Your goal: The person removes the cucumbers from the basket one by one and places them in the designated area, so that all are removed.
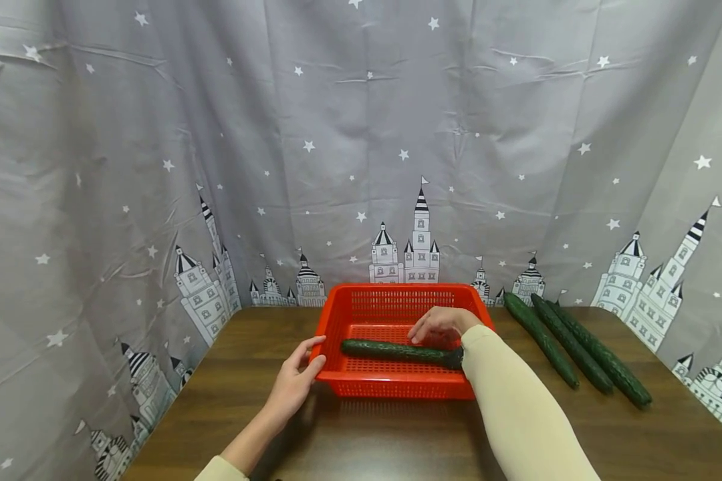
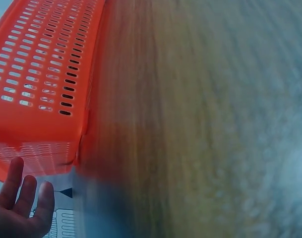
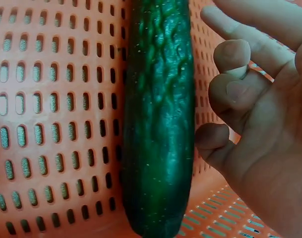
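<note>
A red plastic basket (image 1: 397, 389) with slotted walls stands on the table. One dark green cucumber (image 1: 391, 350) lies lengthwise inside it, near the front wall. My right hand (image 1: 442, 323) is over the basket just behind that cucumber, fingers loosely bent and holding nothing. The right wrist view shows the bumpy cucumber (image 3: 160, 119) close up, with the fingertips (image 3: 235, 52) beside it. At the basket's left rim, my left hand (image 1: 295, 381) touches with thumb and fingertips. In the left wrist view, extended fingers (image 2: 27, 196) appear beside the basket wall (image 2: 41, 119).
To the right of the basket, three more cucumbers lie side by side on the brown wooden table (image 1: 385, 441): a left one (image 1: 541, 337), a middle one (image 1: 571, 344) and a right one (image 1: 608, 361). A grey curtain (image 1: 349, 133) printed with stars and castles hangs behind.
</note>
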The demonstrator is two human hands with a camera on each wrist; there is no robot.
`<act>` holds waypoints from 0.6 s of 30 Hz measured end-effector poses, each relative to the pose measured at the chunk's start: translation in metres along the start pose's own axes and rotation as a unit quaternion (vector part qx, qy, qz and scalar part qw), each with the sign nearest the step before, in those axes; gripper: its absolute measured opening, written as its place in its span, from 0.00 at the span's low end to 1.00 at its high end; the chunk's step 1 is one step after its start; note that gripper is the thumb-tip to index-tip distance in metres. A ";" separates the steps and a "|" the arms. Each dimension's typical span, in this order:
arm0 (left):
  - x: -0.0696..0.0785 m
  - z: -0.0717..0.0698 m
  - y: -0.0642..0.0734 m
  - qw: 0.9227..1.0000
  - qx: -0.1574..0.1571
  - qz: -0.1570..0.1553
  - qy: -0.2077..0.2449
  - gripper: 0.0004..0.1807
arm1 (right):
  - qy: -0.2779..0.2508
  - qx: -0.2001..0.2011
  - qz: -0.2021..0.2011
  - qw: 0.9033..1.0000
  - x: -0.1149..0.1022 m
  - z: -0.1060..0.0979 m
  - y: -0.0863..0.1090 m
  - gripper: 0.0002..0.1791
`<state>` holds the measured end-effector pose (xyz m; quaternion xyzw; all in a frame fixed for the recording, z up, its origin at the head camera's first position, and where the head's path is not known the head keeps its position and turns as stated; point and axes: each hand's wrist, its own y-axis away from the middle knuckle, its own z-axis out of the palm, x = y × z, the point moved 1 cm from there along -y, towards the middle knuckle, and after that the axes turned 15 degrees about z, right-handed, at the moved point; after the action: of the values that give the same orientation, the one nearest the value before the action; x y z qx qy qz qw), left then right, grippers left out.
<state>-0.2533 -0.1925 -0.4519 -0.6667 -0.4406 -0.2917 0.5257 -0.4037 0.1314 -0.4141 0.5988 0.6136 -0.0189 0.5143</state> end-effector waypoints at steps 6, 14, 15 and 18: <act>0.002 -0.001 -0.002 1.000 -0.002 0.004 -0.005 0.21 | -0.001 -0.015 0.011 1.000 0.002 0.003 0.001 0.22; 0.001 0.001 -0.004 1.000 0.004 0.016 -0.011 0.21 | 0.009 -0.010 0.020 1.000 0.002 0.007 -0.001 0.21; 0.001 0.001 -0.004 1.000 0.004 0.016 -0.013 0.21 | 0.012 -0.009 0.021 1.000 0.003 0.008 -0.002 0.21; -0.001 0.001 -0.004 1.000 0.002 0.015 -0.020 0.21 | 0.019 -0.003 0.026 0.999 0.005 0.010 -0.005 0.22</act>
<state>-0.2569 -0.1915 -0.4511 -0.6775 -0.4415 -0.2698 0.5228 -0.4007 0.1277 -0.4254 0.6130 0.6077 0.0079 0.5049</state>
